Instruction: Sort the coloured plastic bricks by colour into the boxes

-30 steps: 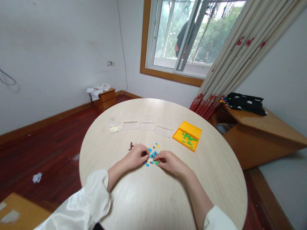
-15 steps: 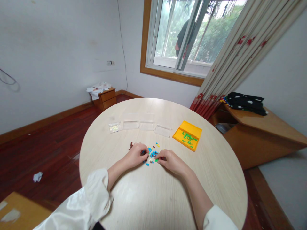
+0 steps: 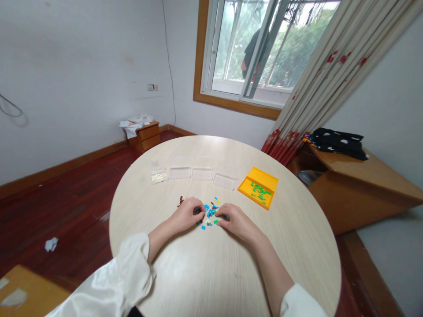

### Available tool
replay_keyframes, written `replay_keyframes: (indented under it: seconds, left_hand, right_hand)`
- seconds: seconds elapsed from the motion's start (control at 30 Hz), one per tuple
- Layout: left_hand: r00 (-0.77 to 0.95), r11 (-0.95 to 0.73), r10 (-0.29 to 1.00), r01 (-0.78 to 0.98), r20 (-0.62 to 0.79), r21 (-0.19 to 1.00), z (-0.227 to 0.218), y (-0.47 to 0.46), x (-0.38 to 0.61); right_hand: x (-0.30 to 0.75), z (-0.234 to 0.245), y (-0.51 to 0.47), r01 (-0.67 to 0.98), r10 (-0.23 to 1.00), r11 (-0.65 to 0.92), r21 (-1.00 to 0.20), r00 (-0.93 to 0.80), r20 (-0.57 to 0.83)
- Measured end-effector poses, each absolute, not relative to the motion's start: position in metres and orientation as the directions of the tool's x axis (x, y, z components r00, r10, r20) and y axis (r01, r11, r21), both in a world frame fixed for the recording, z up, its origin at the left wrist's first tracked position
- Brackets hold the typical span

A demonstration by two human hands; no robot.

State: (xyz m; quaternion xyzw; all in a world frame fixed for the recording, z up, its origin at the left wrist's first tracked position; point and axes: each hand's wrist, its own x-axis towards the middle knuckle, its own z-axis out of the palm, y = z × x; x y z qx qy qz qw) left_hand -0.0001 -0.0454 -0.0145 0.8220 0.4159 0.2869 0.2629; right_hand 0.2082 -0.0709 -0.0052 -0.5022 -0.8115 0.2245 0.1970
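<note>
A small heap of tiny coloured pieces [image 3: 209, 211], mostly blue with some green, yellow and brown, lies on the round pale wooden table [image 3: 205, 273]. My left hand [image 3: 187, 214] rests at the heap's left side, fingers curled and pinched onto pieces. My right hand [image 3: 236, 221] rests at the heap's right side, fingers curled, fingertips pinching at a piece. What each hand holds is too small to name. A few dark brown pieces [image 3: 180, 201] lie apart, to the left.
A yellow tray [image 3: 246, 184] with several green pieces sits at the right back. Several clear plastic boxes [image 3: 202, 174] stand in a row behind the heap. A wooden cabinet [image 3: 357, 180] with dark cloth is at the right, a small nightstand [image 3: 144, 135] by the wall.
My right hand has shifted slightly up and left along the heap's edge. My left hand has barely moved.
</note>
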Motion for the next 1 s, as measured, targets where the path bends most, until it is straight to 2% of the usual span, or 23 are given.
replay_keyframes:
  seconds: [0.13, 0.37, 0.7, 0.87, 1.0]
  left_hand:
    - [0.489, -0.515, 0.835, 0.531, 0.254, 0.673, -0.012, -0.047, 0.000]
    - [0.471, -0.503, 0.844, 0.529, 0.257, 0.683, -0.015, -0.045, 0.000]
    - [0.381, -0.387, 0.897, 0.427, 0.226, 0.817, -0.026, -0.042, -0.001]
    - [0.366, -0.354, 0.907, 0.397, 0.208, 0.846, -0.022, -0.043, -0.001]
    - [0.358, -0.358, 0.909, 0.412, 0.213, 0.838, -0.019, -0.044, 0.000]
  right_hand:
    - [0.206, -0.008, -0.070, 0.717, 0.900, 0.409, -0.564, -0.418, 0.122]
    - [0.204, -0.006, -0.071, 0.746, 0.926, 0.349, -0.567, -0.365, 0.090]
    - [0.201, 0.007, -0.076, 0.747, 0.939, 0.307, -0.590, -0.338, 0.061]
    - [0.202, 0.006, -0.077, 0.665, 0.890, 0.400, -0.631, -0.446, 0.094]
    - [0.201, 0.005, -0.078, 0.655, 0.843, 0.462, -0.597, -0.534, 0.067]
